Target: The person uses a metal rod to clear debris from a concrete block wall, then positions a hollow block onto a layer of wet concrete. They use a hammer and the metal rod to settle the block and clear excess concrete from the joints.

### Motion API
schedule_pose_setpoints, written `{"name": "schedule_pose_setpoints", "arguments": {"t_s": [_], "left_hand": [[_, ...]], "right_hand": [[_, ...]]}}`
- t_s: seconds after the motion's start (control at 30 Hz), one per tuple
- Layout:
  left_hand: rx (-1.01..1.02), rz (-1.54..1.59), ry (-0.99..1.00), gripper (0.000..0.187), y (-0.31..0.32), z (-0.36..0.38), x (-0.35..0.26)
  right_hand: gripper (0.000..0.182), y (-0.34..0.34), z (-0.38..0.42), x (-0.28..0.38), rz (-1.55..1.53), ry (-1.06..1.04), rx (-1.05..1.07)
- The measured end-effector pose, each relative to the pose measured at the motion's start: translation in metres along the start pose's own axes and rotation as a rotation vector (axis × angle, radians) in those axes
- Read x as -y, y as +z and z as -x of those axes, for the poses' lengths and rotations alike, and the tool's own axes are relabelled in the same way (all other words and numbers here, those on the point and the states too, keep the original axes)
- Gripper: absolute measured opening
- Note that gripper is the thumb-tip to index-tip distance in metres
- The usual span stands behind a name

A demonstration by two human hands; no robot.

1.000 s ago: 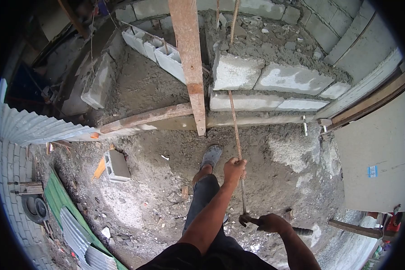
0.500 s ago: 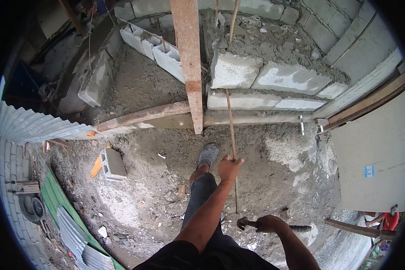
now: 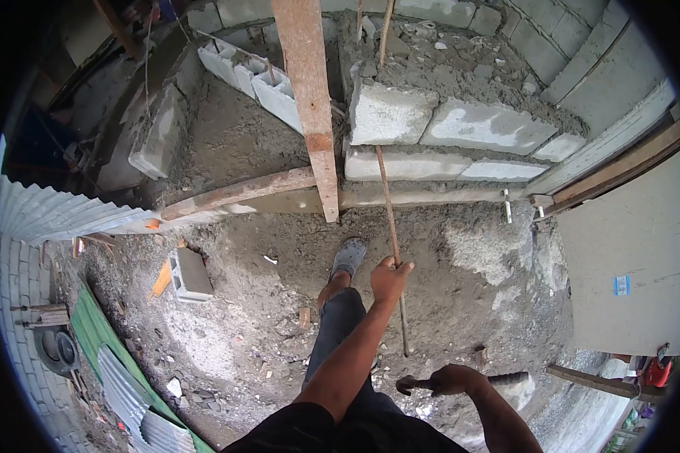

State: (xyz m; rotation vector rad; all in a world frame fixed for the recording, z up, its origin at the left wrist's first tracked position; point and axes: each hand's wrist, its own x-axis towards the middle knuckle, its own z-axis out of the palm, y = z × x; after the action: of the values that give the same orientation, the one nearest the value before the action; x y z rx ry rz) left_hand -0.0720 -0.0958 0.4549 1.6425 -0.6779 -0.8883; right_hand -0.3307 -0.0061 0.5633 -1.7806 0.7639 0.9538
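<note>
My left hand (image 3: 389, 281) is closed round a thin rusty steel rod (image 3: 391, 226), near its lower part. The rod's upper end meets the block wall (image 3: 408, 164) by the joint between two courses; its lower end hangs free below my fist. Lower right, my right hand (image 3: 455, 379) is closed on a hammer (image 3: 405, 385). The metal head points left and the dark ribbed handle sticks out to the right of my fist. The hammer is apart from the rod.
A wooden plank (image 3: 310, 98) stands before the wall, touching a curved timber (image 3: 242, 192). Another thin rod (image 3: 387, 34) rises from the mortar. On the rubble ground lies a hollow block (image 3: 190, 275). Corrugated sheets (image 3: 121, 377) lie left; a pale board (image 3: 627, 257) stands right.
The rod's lower end has swung slightly right, and my left hand has shifted a little right with it. A red-clothed person at the right edge is now less visible.
</note>
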Motion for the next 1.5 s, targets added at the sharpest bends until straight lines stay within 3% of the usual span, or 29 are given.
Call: {"name": "schedule_pose_setpoints", "arguments": {"t_s": [0.07, 0.1, 0.13, 0.33, 0.4, 0.5, 0.67, 0.73, 0.87, 0.97, 1.07, 1.13, 1.2, 1.27, 1.4, 1.5], "left_hand": [[0.015, -0.010, -0.023, 0.035, -0.002, 0.000, -0.004], [0.025, -0.022, -0.052, 0.035, -0.003, 0.000, -0.003], [0.020, -0.024, -0.052, 0.035, -0.003, -0.001, -0.002], [0.113, 0.111, -0.118, 0.028, -0.009, 0.002, -0.015], [0.287, 0.396, -0.380, 0.020, -0.019, 0.004, -0.027], [0.403, 0.378, -0.357, 0.020, -0.030, -0.001, -0.029], [0.392, 0.367, -0.331, 0.020, -0.029, 0.000, -0.025], [0.380, 0.376, -0.312, 0.020, -0.026, -0.003, -0.028], [0.351, 0.378, -0.332, 0.021, -0.028, -0.001, -0.026], [0.341, 0.368, -0.322, 0.020, -0.027, -0.005, -0.019], [0.300, 0.344, -0.331, 0.019, -0.026, -0.007, -0.023], [0.269, 0.338, -0.352, 0.019, -0.025, -0.004, -0.018], [0.223, 0.221, -0.296, 0.021, -0.026, -0.009, -0.014], [0.203, 0.174, -0.246, 0.024, -0.023, -0.012, -0.008], [0.190, 0.063, -0.146, 0.029, -0.015, -0.015, 0.001], [0.213, 0.079, -0.167, 0.031, -0.008, -0.013, -0.008]], "right_hand": [[0.041, -0.011, -0.003, 0.004, 0.193, 0.011, 0.120], [0.040, -0.016, -0.009, 0.002, 0.171, 0.113, 0.044], [0.038, -0.010, -0.009, -0.009, 0.064, 0.142, -0.203], [0.038, 0.001, -0.004, -0.009, 0.040, 0.060, -0.110], [0.037, 0.009, -0.011, -0.007, 0.062, 0.033, -0.111], [0.036, 0.004, -0.007, -0.001, 0.076, 0.036, -0.069], [0.037, -0.024, 0.000, -0.009, 0.194, -0.010, -0.047], [0.041, -0.012, 0.004, -0.013, 0.094, 0.057, -0.199], [0.043, 0.001, 0.001, -0.013, 0.085, -0.032, -0.012], [0.043, -0.018, -0.006, -0.001, 0.040, 0.095, -0.169], [0.042, 0.004, -0.015, -0.014, -0.019, 0.060, -0.186], [0.042, 0.012, -0.011, -0.010, -0.053, 0.035, -0.154], [0.042, 0.015, -0.012, -0.005, 0.074, -0.043, 0.016], [0.043, 0.016, -0.014, -0.003, 0.129, 0.011, 0.048], [0.041, -0.015, 0.001, 0.014, 0.097, 0.062, -0.018], [0.043, -0.034, 0.001, 0.010, -0.105, 0.078, -0.350]]}}
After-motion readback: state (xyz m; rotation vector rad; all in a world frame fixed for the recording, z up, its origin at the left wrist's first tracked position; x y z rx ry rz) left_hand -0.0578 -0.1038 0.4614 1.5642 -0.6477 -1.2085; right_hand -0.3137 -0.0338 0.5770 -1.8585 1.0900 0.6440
